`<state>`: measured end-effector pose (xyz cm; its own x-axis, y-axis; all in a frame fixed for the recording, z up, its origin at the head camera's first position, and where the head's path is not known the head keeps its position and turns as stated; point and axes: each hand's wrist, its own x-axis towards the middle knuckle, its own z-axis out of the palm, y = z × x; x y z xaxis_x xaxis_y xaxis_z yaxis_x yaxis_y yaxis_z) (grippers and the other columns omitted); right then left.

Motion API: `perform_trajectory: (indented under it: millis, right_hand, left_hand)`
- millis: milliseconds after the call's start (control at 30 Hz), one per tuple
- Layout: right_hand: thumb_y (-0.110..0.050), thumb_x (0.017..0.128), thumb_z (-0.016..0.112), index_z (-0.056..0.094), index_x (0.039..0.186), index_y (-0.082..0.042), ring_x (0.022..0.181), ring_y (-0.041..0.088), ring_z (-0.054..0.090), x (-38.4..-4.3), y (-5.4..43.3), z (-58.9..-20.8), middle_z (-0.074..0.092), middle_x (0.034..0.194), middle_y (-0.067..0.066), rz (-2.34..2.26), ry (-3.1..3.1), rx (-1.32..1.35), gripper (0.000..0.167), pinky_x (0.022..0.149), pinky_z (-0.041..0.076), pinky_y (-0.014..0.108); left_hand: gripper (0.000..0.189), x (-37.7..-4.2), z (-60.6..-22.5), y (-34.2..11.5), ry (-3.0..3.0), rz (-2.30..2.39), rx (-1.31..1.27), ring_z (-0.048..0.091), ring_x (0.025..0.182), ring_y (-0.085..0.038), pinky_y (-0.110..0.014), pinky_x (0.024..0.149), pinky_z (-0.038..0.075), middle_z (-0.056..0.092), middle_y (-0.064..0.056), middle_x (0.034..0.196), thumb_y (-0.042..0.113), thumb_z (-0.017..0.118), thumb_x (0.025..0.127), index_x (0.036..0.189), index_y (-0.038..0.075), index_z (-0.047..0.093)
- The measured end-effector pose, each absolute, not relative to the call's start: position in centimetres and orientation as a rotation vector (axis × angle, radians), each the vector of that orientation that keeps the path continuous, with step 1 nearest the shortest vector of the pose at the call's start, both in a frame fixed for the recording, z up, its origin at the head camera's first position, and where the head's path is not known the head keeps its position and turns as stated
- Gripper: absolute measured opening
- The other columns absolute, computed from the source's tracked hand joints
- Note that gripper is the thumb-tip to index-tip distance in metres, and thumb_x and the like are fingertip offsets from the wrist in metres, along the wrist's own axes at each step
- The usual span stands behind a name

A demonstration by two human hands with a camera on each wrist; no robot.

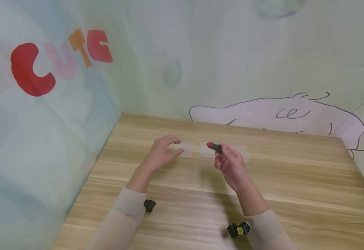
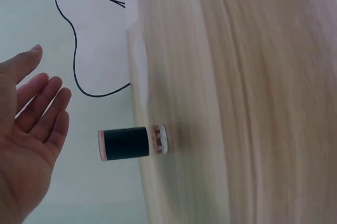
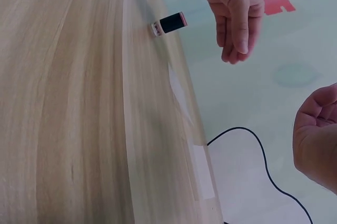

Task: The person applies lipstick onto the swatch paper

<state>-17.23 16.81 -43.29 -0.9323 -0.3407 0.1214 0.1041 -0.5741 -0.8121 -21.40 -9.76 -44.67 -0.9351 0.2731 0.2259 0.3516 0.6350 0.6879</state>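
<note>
My right hand (image 1: pixel 232 168) pinches a dark lipstick tube (image 1: pixel 216 147) between thumb and fingers, its red tip (image 1: pixel 209 144) pointing left, raised above the table. My left hand (image 1: pixel 161 152) is held over the table to the left with fingers loosely curved, thumb apart, and nothing between them. In the left wrist view, a short black cylinder (image 2: pixel 126 143) with a pink-edged top and a whitish, patterned base stands upright on the table below the left hand (image 2: pixel 31 139). The right wrist view shows this cylinder too; the head view does not. The lipstick is not visible in either wrist view.
Pale paper pieces lie on the wooden table (image 1: pixel 182 194): one sheet (image 1: pixel 186 150) by the left hand, another (image 1: pixel 204 152) behind the lipstick, and one (image 1: pixel 244 154) further right. Fabric walls enclose the back and left sides. Small black devices (image 1: pixel 149 205) sit at both wrists.
</note>
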Motion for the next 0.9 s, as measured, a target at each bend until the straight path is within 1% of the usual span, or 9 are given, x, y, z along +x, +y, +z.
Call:
perform_trajectory:
  millis: [133,500,700,900]
  right_hand:
    - [-0.017,0.109,0.046,0.072,0.099,-0.018,0.064,0.005,0.058,-17.3,16.6,-43.5,0.068,0.083,-0.007,-2.555,1.307,-0.365,0.028,0.06,0.046,0.017]
    - [-0.02,0.108,0.049,0.072,0.098,-0.018,0.065,0.005,0.059,-17.4,16.3,-44.1,0.068,0.083,-0.006,-2.551,1.347,-0.367,0.025,0.061,0.047,0.016]
    - [-0.018,0.109,0.047,0.072,0.098,-0.018,0.065,0.005,0.059,-17.6,16.1,-44.1,0.068,0.084,-0.006,-2.541,1.353,-0.36,0.027,0.061,0.048,0.016]
    - [-0.017,0.109,0.047,0.072,0.098,-0.018,0.065,0.005,0.059,-17.6,16.0,-44.4,0.069,0.083,-0.006,-2.546,1.341,-0.333,0.027,0.061,0.048,0.016]
  left_hand:
    - [0.036,-22.0,-45.1,-10.4,-2.832,-1.122,-0.519,0.061,0.121,-0.033,-0.047,0.107,0.045,0.068,-0.016,0.126,0.023,0.074,0.094,0.121,-0.002,0.069]
    - [0.038,-23.4,-45.9,-11.4,-3.017,-0.863,-0.565,0.058,0.122,-0.036,-0.049,0.11,0.041,0.065,-0.018,0.127,0.026,0.071,0.096,0.123,-0.002,0.067]
    - [0.035,-24.3,-46.2,-11.7,-3.091,-0.803,-0.563,0.057,0.125,-0.036,-0.047,0.111,0.041,0.064,-0.018,0.13,0.019,0.068,0.098,0.126,-0.002,0.066]
    - [0.039,-25.1,-46.3,-11.5,-3.167,-0.763,-0.557,0.056,0.125,-0.034,-0.044,0.11,0.043,0.062,-0.018,0.131,0.016,0.069,0.097,0.132,-0.002,0.062]
